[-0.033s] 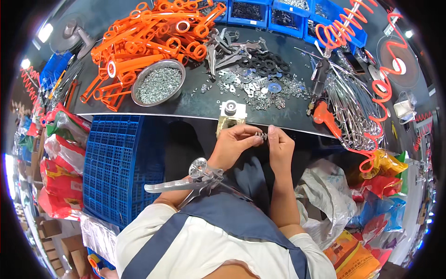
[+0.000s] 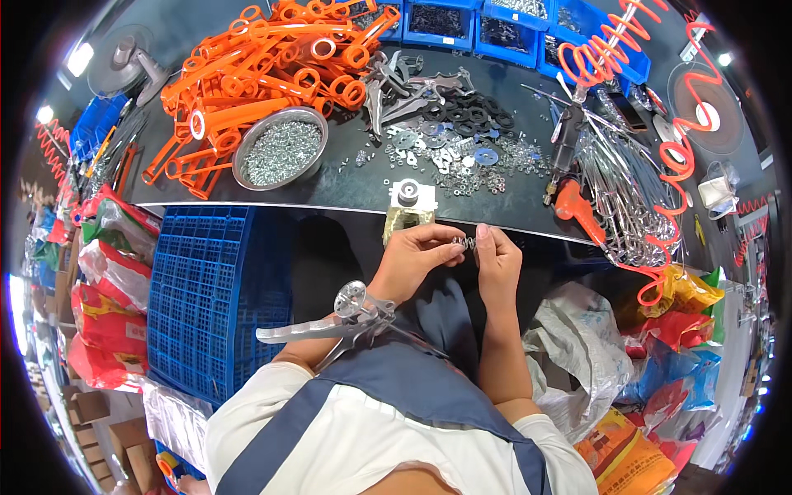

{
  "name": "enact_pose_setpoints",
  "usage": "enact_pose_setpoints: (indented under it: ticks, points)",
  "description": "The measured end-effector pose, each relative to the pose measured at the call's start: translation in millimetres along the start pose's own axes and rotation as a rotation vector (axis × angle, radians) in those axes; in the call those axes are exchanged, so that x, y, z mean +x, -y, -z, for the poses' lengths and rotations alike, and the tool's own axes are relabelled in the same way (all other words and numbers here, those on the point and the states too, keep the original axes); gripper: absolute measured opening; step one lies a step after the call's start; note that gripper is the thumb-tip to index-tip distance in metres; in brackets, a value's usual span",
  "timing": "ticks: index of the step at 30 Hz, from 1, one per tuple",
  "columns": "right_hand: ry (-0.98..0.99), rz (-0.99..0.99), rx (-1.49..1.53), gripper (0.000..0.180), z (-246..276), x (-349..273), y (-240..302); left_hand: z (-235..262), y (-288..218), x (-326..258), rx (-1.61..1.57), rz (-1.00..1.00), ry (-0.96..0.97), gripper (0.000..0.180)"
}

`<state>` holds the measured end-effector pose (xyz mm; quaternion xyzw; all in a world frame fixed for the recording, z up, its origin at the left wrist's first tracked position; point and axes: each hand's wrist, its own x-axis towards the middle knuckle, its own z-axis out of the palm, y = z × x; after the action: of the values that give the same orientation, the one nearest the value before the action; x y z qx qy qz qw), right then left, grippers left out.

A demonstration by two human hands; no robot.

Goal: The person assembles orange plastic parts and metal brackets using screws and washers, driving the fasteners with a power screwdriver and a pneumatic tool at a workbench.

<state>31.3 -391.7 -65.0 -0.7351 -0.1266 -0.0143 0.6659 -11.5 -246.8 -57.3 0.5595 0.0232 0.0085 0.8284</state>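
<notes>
In front of the bench edge, my left hand (image 2: 408,262) and my right hand (image 2: 500,264) meet, each closed in a fingertip pinch. A small metal coil spring (image 2: 464,243) lies between them, one end at each hand. A grey metal lever handle with a round disc (image 2: 353,304) rests across my left forearm, close to my apron. Just beyond my left fingers, a white fixture with a round knob (image 2: 408,195) is mounted at the bench edge.
Orange tubular frames (image 2: 256,74) are heaped at the back left, beside a metal bowl of small parts (image 2: 247,169). Grey levers, black rings and washers (image 2: 458,157) spread mid-bench. A power driver with an orange handle (image 2: 576,206), metal rods (image 2: 623,181) and red coiled hoses lie right.
My hands shift very slightly while the spring stays pinched between them. Everything on the bench looks the same.
</notes>
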Motion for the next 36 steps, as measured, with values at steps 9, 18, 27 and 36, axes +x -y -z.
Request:
enact_pose_setpoints:
  ticks: [9, 18, 27, 36]
  points:
    - [-0.101, 0.366, -0.039, 0.029, -16.3, -9.2, -17.7, -0.9, 1.1, -0.3, -0.048, -0.045, 0.036, 0.016]
    - [0.12, 0.248, 0.067, 0.018, -12.2, -8.6, -17.8, 2.2, 5.1, 2.2, -0.088, -0.057, -0.024, 0.014]
    - [0.125, -0.066, 0.414, 0.017, -12.3, -11.9, 10.4, 5.3, 9.7, 3.9, -0.07, -0.089, -0.068, 0.015]
    - [0.06, 0.035, 0.117, 0.02, 2.3, 122.9, -0.8, -1.8, -0.2, -0.4, 0.094, 0.036, 0.098, 0.014]
